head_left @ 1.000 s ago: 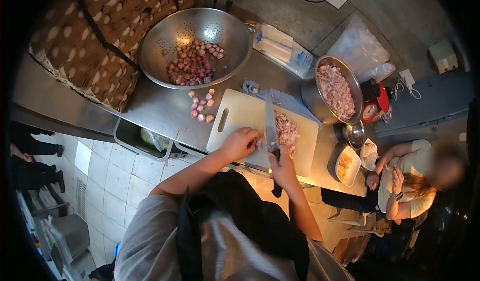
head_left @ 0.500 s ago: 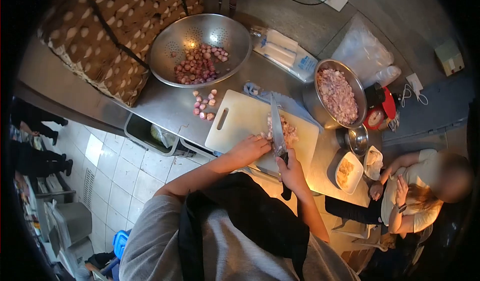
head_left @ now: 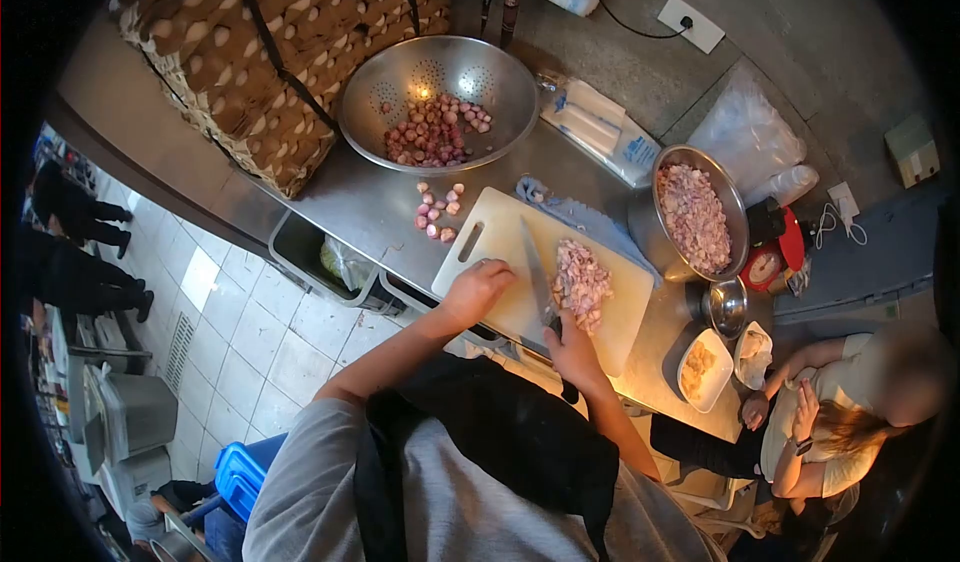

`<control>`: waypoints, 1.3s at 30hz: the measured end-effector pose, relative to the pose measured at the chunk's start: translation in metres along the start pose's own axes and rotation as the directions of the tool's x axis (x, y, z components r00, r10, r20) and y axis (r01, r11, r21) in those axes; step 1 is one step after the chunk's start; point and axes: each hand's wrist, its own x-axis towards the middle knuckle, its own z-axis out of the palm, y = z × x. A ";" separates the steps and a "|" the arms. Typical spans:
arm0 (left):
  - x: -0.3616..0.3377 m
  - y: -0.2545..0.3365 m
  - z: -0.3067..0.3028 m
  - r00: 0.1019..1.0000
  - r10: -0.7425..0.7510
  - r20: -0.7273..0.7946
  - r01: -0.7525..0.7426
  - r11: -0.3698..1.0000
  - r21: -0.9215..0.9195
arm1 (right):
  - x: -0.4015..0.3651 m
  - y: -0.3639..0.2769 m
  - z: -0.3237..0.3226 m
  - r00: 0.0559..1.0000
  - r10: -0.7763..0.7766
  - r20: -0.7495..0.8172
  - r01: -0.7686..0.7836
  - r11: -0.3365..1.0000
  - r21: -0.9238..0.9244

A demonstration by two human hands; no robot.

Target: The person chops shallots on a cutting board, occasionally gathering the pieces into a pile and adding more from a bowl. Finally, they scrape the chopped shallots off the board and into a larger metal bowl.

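My right hand (head_left: pixel 575 347) is closed around the handle of a kitchen knife (head_left: pixel 538 270), whose blade lies over the white cutting board (head_left: pixel 485 232) and points away from me. Chopped shallots (head_left: pixel 582 287) are heaped just right of the blade. On the other side of the knife, my left hand (head_left: pixel 481 290) hovers by the board's near left part, fingers curled together; whatever may be in them is hidden. Several whole peeled shallots (head_left: pixel 437 211) sit on the steel counter beyond the board's left end.
A colander (head_left: pixel 510 82) with more shallots stands at the back, beside stacked egg trays (head_left: pixel 230 72). To the right are a steel pot (head_left: pixel 738 247) of chopped shallots, a red scale (head_left: pixel 770 262), a metal bowl (head_left: pixel 728 307) and a white dish (head_left: pixel 715 387). A co-worker (head_left: pixel 830 402) sits there.
My left hand has moved left, away from the knife and chopped pieces. The blade has shifted to the left of the chopped shallots, now gathered in a heap. The view has moved slightly.
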 end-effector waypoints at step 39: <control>0.011 -0.012 0.011 0.945 0.025 0.325 0.081 0.948 -0.307 | -0.004 -0.069 0.024 0.984 0.172 -0.049 -0.178 0.972 -0.156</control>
